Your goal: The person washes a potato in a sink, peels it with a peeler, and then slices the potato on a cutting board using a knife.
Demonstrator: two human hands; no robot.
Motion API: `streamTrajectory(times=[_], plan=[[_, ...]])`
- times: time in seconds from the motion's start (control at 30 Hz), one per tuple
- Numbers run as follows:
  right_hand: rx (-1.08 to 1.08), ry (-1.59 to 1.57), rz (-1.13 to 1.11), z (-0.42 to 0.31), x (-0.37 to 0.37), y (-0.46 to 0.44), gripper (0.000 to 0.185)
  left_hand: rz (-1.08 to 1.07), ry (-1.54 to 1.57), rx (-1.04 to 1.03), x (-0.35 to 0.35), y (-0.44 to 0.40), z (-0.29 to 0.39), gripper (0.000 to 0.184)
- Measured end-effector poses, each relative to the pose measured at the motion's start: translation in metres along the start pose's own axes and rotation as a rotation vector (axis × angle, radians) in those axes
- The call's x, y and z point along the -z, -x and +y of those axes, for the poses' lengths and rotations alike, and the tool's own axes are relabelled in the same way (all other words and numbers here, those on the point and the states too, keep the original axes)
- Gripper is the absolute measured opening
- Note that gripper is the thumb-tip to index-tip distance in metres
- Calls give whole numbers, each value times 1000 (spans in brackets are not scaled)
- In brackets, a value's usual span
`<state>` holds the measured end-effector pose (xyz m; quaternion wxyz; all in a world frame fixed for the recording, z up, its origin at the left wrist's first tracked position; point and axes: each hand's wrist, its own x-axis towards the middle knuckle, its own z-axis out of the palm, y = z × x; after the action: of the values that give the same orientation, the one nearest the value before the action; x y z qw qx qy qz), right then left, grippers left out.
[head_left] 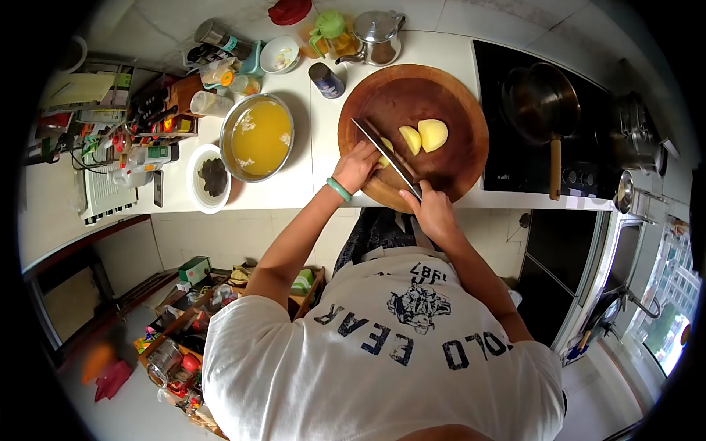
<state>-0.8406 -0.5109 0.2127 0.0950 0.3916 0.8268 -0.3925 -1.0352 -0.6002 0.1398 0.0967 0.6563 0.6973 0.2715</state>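
Note:
My right hand (434, 213) is wrapped round the handle of a kitchen knife (387, 156), its blade slanting up and left over the round wooden chopping board (460, 173). My left hand (357, 165), below a green bangle (339, 189), grips a yellow potato piece (385, 152) against the left side of the blade. The fingers and knife partly hide that piece. To the right of the blade lie a smaller potato piece (410, 140) and a larger potato chunk (433, 135), side by side on the board.
Left of the board stand a metal bowl of yellowish liquid (261, 140), a white bowl with something dark (197, 180) and a dark-labelled jar (326, 81). A metal teapot (377, 40) is behind the board. A pan (540, 103) sits on the black stove (507, 165) at right.

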Motion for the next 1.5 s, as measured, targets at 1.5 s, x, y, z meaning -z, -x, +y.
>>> streamTrajectory(times=[1.5], plan=[[11,-150,102,31,10,5,49,104,380,662,-17,-9,31,65]])
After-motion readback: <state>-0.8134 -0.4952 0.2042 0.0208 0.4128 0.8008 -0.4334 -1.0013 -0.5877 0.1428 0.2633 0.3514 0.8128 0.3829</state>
